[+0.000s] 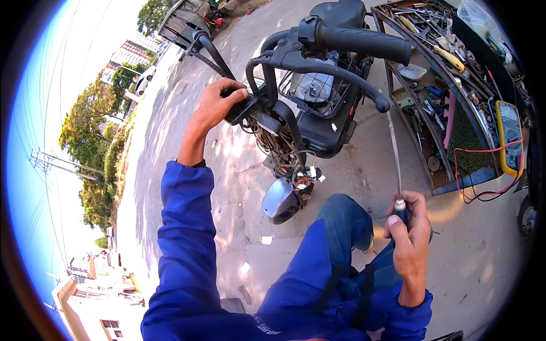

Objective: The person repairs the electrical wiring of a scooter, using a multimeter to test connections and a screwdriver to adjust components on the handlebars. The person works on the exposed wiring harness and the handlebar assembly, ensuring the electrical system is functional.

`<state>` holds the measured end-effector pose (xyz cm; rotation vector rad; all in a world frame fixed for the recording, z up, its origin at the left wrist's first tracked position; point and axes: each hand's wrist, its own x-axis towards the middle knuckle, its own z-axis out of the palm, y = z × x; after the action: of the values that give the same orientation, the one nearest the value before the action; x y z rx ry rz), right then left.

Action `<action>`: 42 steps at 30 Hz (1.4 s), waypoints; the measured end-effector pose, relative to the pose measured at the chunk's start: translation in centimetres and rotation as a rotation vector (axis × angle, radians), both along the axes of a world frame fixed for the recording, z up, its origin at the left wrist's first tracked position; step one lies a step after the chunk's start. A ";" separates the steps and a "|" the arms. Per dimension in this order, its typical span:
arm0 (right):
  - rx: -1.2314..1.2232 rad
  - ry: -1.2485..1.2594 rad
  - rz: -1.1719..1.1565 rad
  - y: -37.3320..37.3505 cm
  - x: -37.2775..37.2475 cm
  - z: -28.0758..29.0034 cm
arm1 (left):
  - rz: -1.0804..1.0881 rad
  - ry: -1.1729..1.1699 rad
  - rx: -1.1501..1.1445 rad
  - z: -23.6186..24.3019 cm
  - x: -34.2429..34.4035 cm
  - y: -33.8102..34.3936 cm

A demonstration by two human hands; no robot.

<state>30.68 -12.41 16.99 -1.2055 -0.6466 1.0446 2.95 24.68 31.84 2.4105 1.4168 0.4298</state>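
Note:
My right hand [408, 233] is closed round the dark handle of a long screwdriver [396, 159]. Its thin metal shaft points up and away from me, and its tip ends near the ball end of a black brake lever [352, 79]. My left hand [216, 103] grips a black plastic housing [240, 111] below the handlebar of an electric scooter; some fingertips are hidden behind it. Beneath that housing, a bundle of bare wiring [280, 149] hangs down the scooter's front. A headlight unit [277, 200] with loose connectors dangles at the bottom of the wires.
To the right stands a metal tool cart [483, 91] heaped with hand tools. A yellow multimeter [510, 138] with red and black leads leans at its near corner. Black rubber grip [364, 42] and wire basket [313, 85] belong to the scooter. White scraps [267, 240] lie on the concrete.

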 end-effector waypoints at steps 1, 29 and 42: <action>-0.018 -0.108 0.074 -0.2 -0.9 -1.2 | 0.004 0.016 -0.002 0.0 0.1 0.6; 0.465 -0.277 -0.007 14.3 -7.2 -5.4 | -0.096 -0.187 -0.116 -1.4 -0.3 1.0; 0.503 -0.192 -0.045 13.3 -4.9 -8.9 | -0.054 0.026 0.074 -0.3 1.4 -1.0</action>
<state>25.77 0.87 8.12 -0.8758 -0.9619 0.6744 4.38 23.67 31.54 2.5153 1.3656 0.4472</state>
